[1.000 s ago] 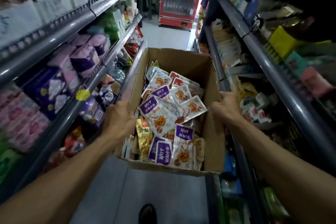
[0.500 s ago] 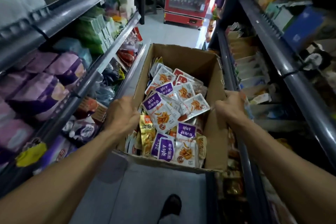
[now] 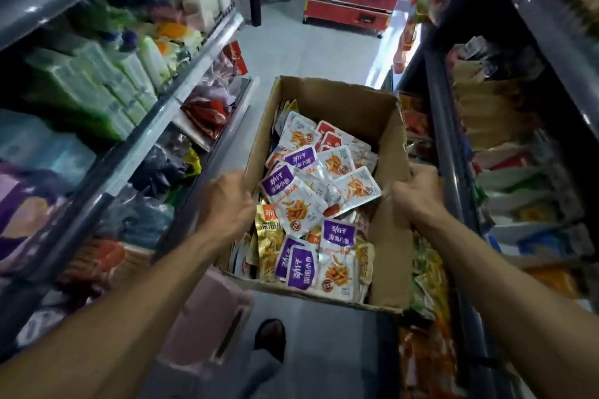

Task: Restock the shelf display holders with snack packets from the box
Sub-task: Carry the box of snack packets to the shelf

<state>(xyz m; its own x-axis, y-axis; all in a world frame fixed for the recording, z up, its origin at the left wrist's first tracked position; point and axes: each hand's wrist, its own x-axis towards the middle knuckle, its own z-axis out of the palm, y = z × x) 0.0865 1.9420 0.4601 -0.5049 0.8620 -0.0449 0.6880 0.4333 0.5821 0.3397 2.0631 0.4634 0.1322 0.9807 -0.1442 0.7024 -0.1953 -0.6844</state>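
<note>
now head view: cardboard box (image 3: 387,139) held up in aisle between shelves (image 3: 136,142), full of snack packets (image 3: 293,201); left hand (image 3: 228,204) grips left wall, right hand (image 3: 418,191) grips right wall; shoe (image 3: 270,338) on floor below

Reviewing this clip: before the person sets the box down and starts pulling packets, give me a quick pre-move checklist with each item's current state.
1. Left hand has a grip on the left wall of the brown cardboard box: ok.
2. Right hand has a grip on the right wall: ok.
3. Box top open, purple, white and gold snack packets reachable: ok.
4. Box sitting level: not ok, it looks tilted.
5. Grey floor ahead free for walking: ok.
6. Empty shelf display holders located: cannot tell, the shelves are blurred.
</note>
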